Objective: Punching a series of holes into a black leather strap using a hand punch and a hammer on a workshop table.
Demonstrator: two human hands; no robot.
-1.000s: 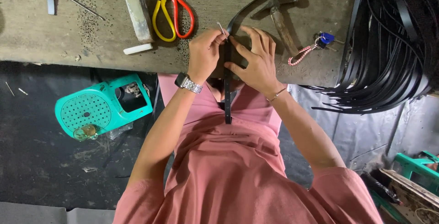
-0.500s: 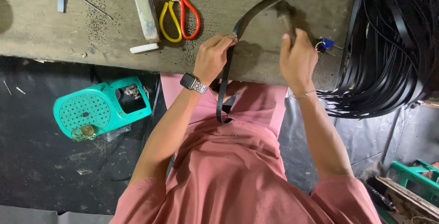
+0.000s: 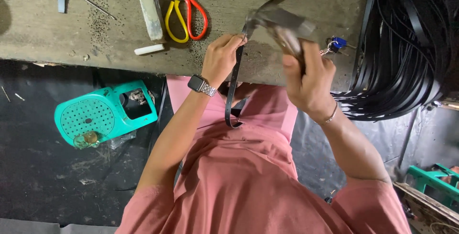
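Black leather strap [image 3: 233, 90] pinned at the near edge of the worn wooden workbench [image 3: 95, 33], loose end hanging down over the pink shirt below. Left hand [image 3: 221, 59] clenched on the strap right at that edge, silver-banded wristwatch [image 3: 201, 85] just behind. Right hand [image 3: 310, 78] wrapped tight around the handle of a metal-headed hammer [image 3: 279, 21], head blurred and raised above the bench top beside the left fingers.

Judged from this: best struck with the strap pressed flat against the bench, left fingertips kept back from the spot under the hammer head, blow short and square rather than swung wide.

Farther in on the bench, beyond the left hand: scissors with one yellow and one red loop [image 3: 184, 11], a pale wooden block [image 3: 149, 7], a white chalk-like stick [image 3: 149, 49]. Small bunch of keys with a blue tag [image 3: 334, 44] past the hammer. Thick bundle of black straps [image 3: 406, 47] draped off the bench's right end. Teal plastic stool [image 3: 103, 114] on the dark floor below the bench's left part.
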